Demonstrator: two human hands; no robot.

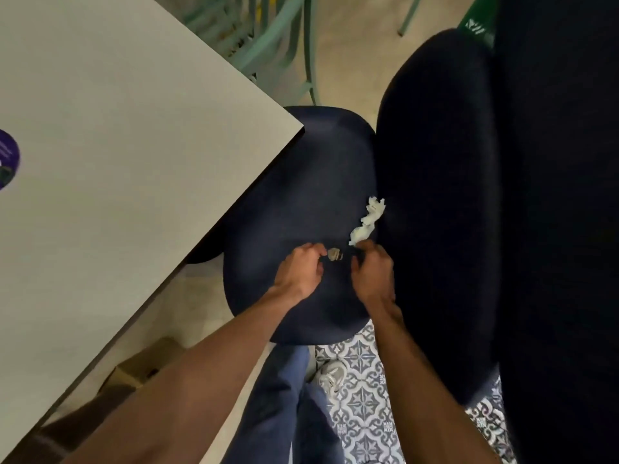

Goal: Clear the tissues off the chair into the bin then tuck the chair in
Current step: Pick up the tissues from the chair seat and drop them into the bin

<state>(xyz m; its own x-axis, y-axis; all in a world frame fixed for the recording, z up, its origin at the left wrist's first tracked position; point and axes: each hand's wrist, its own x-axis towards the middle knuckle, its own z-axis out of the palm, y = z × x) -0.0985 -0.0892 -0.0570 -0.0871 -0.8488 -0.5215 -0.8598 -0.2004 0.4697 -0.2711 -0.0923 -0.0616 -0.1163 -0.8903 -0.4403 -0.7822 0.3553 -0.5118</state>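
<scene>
While curled hands (pixel 299 267) (pixel 373 271) hover at tissue (pixel 368 219) on navy chair (pixel 294 195), grip unclear; grey table (pixel 134 128), patterned tiles (pixel 361 406)

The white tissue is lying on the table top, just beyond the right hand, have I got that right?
Not quite. The white tissue lies on the dark chair seat, by the backrest, not on the table top. It is just beyond the right hand, as the head view shows.
</scene>
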